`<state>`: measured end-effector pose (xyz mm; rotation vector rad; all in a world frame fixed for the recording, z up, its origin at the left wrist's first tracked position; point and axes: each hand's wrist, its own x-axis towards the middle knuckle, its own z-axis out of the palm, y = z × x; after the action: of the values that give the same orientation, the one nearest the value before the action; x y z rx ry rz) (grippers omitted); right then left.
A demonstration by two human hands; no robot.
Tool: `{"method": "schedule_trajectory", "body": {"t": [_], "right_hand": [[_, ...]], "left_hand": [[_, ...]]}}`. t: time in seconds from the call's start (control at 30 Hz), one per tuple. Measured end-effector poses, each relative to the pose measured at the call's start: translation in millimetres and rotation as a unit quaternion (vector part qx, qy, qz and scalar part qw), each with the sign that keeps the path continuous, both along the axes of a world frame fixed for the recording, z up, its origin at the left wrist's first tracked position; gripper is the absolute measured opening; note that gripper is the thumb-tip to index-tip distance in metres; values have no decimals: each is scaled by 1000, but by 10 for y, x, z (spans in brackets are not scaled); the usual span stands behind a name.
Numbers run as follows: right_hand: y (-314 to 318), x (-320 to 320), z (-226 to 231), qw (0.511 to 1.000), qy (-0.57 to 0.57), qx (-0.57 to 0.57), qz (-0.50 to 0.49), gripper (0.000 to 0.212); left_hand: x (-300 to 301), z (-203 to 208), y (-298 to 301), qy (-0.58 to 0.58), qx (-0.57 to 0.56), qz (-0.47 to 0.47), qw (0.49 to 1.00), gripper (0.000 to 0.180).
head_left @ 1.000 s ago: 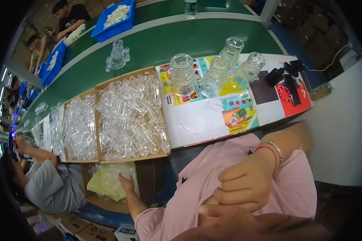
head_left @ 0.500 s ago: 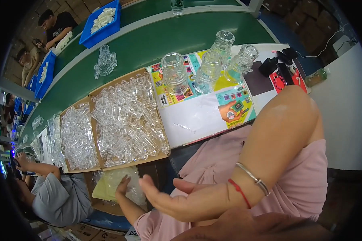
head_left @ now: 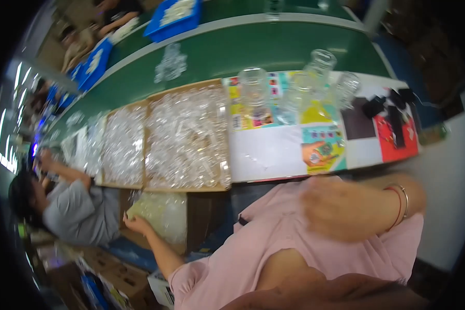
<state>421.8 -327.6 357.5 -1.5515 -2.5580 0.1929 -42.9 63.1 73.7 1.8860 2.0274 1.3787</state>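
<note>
My left hand (head_left: 138, 224) reaches down at the left, beside a yellowish clear plastic bag (head_left: 165, 214) in a cardboard box below the table edge. Its thumb stands apart from the fingers and nothing shows between them. Over my lap, in front of the pink clothing (head_left: 274, 219), my right hand (head_left: 333, 209) is smeared by motion, so its fingers cannot be made out. A red cord and a metal bangle circle that wrist. Several clear glass-like vessels (head_left: 253, 88) stand on printed sheets on the table.
Two shallow cardboard trays (head_left: 225, 183) hold many small clear tubular pieces. Black devices (head_left: 374, 107) lie at the right. Another clear piece (head_left: 171, 63) rests on the green table (head_left: 212, 57). Blue bins (head_left: 178, 28) with white parts stand farther back. A grey-shirted person (head_left: 80, 212) sits at left.
My right hand has swung right and back over my lap. My left hand has shifted left and up along the bag. The whole view has turned, and the table appears farther right.
</note>
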Motion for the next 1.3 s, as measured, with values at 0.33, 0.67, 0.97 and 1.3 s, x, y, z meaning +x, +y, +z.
{"method": "schedule_trajectory", "body": {"t": [0.33,0.67,0.97,1.3], "right_hand": [[-1766,595,-2356,882,-112,-389,-241,18],[-1664,460,-1897,878,8,-270,-396,13],[-1908,932,-1907,831,195,-65,-517,7],[-1510,1781,-1697,596,302,346,-659,60]], "left_hand": [[1534,1108,-7,143,187,-223,946,17],[1480,1014,568,126,-11,-185,975,24],[1315,951,1199,401,-59,-276,871,37],[2644,1911,-568,-203,-106,-511,829,22]]}}
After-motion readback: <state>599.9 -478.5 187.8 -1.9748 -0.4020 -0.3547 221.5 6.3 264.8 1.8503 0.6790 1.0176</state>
